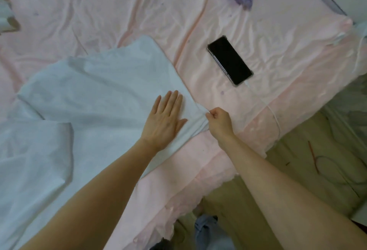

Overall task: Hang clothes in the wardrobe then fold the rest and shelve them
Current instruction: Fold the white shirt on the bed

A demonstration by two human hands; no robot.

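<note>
White cloth, a garment (95,98) by the look of it, lies spread across the pink bed sheet (139,7), so the folding half of the job seems under way but barely begun: the left hand (164,118) lies flat with fingers straight, pressing it down near its edge, while the right hand (218,118) pinches that edge just beside it. No wardrobe or shelf shows, so whether any hanging is done cannot be told; a phone (230,61) on its charging cable (275,114) rests nearby on the sheet
</note>
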